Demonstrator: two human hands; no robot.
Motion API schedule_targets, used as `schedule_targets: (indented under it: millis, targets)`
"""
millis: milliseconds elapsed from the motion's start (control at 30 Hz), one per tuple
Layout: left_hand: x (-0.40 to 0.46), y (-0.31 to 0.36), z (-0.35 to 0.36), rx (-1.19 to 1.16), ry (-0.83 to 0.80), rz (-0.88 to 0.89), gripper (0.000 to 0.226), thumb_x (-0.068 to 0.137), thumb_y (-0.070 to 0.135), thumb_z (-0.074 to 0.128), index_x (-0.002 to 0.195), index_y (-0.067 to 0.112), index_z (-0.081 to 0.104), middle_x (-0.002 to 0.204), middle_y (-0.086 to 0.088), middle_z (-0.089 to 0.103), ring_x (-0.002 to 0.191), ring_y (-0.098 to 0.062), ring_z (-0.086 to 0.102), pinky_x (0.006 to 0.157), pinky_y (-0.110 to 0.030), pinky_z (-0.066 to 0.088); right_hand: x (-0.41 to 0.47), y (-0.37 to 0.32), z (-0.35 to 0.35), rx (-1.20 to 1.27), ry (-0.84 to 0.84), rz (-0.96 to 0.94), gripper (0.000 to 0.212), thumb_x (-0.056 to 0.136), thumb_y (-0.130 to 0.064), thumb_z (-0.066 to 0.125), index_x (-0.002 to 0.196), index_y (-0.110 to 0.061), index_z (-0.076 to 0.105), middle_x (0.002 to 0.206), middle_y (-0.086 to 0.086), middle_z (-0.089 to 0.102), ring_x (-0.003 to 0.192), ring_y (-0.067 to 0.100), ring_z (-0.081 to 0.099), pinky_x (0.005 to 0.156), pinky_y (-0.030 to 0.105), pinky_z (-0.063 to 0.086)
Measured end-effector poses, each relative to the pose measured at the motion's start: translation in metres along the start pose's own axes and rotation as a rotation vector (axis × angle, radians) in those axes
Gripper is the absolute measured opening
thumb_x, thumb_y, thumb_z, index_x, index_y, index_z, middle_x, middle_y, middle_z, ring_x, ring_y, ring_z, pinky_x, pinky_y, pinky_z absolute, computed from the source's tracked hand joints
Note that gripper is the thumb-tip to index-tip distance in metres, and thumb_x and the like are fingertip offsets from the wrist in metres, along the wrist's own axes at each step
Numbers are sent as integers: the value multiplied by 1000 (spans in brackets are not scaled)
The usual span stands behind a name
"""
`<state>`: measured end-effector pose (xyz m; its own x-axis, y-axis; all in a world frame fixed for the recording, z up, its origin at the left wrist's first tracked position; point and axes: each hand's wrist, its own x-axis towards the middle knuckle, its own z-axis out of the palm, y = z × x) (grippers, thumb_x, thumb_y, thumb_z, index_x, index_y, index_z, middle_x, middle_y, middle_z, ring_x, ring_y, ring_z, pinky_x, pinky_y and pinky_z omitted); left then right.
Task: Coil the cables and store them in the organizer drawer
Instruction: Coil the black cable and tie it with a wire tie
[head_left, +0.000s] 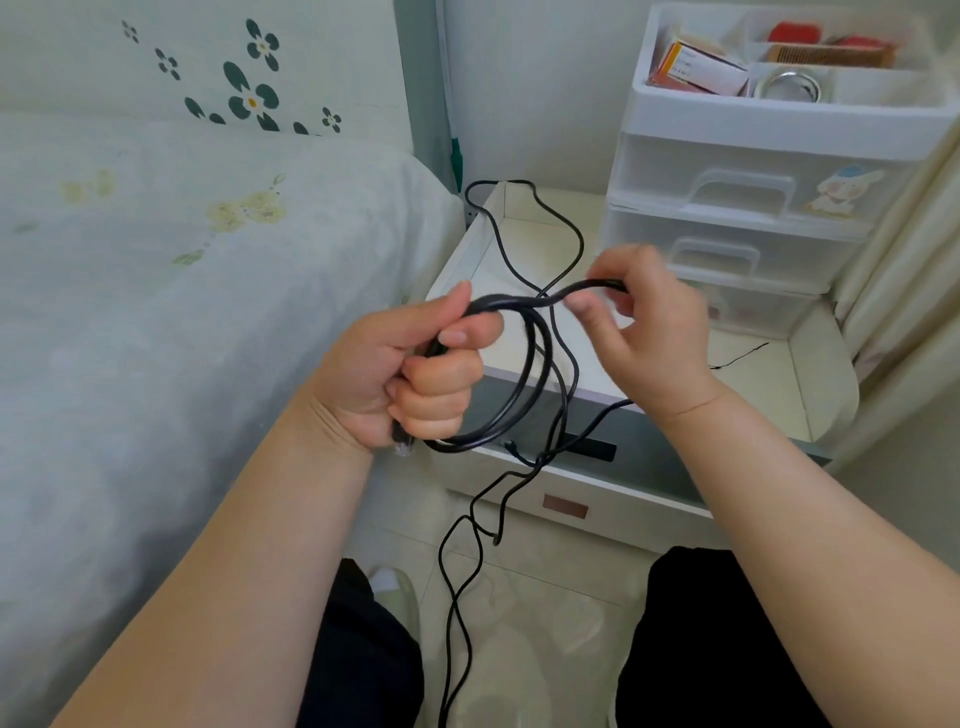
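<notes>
My left hand grips a partly wound coil of thick black cable, its loops hanging below my fist and a clear plug end poking out under my palm. My right hand pinches the same cable a little to the right, holding a stretch of it level between the hands. A thinner black cable lies across the white nightstand top and trails down to the floor between my knees. The white plastic organizer stands at the back right of the nightstand, its translucent drawers closed.
A bed with a pale floral cover fills the left side. The organizer's open top tray holds small boxes, a comb and a tape roll. The nightstand's own drawer faces me. A slipper lies on the tiled floor.
</notes>
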<state>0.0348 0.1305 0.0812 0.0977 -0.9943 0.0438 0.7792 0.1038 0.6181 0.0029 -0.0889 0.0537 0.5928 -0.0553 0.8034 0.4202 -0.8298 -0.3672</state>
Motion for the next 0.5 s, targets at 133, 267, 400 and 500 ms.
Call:
schedule_targets:
  millis: [133,267,400,500]
  targets:
    - [-1,1,2,-56,25,51,30,103,25,37,84,4,47,49,4,18,38,-5,12,39,-18,14,-1,-4,13,-320,26,-122,28,96,-28,49,82,-9,63,75,4,63,68,24,55,58,25,31]
    - [5,-4,8,-60,31,112,26,102,24,37,78,13,37,48,5,15,37,-5,11,39,-18,13,-7,-14,15,-140,12,58,30,99,-22,36,87,-4,58,84,8,60,80,22,46,66,28,32]
    - [8,0,11,-45,20,240,26,101,24,37,77,16,31,46,8,13,34,-5,10,39,-15,14,-12,-20,14,57,-9,21,24,97,-31,37,95,-10,49,81,4,51,72,16,45,59,25,36]
    - [10,2,9,-69,39,278,25,101,23,38,77,16,32,46,6,15,35,-6,11,39,-17,16,-13,-27,17,172,-37,142,27,98,-34,34,89,-12,48,69,-6,47,58,9,40,51,23,31]
